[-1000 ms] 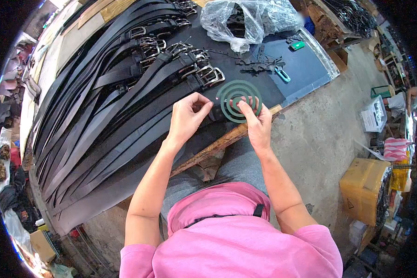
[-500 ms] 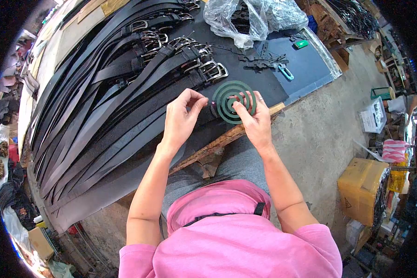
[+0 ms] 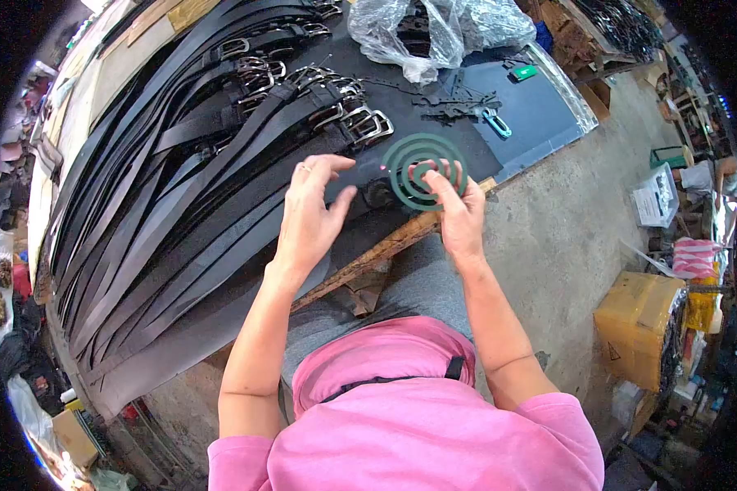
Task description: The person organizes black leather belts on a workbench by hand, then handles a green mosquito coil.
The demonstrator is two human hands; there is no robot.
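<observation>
A dark green mosquito coil (image 3: 402,186) is raised in front of me above the table's near edge, its spiral facing me. My right hand (image 3: 463,221) grips it near the centre between thumb and fingers. To the left of the coil, my left hand (image 3: 309,211) is apart from it, with thumb and fingers spread and nothing visible in them. Beyond my left hand, many black belts (image 3: 180,176) lie fanned across the table, their silver buckles (image 3: 368,124) pointing toward the middle.
A clear plastic bag (image 3: 422,67) sits at the back of the table. Near it are black strips (image 3: 458,105), a teal looped tool (image 3: 497,123) and a small green object (image 3: 523,73). A wooden strip (image 3: 377,255) edges the table. A cardboard box (image 3: 635,323) stands on the floor, right.
My left thumb and fingers, pinched together before, have parted, and that hand is farther from the coil. The coil has shifted slightly right and up with my right hand.
</observation>
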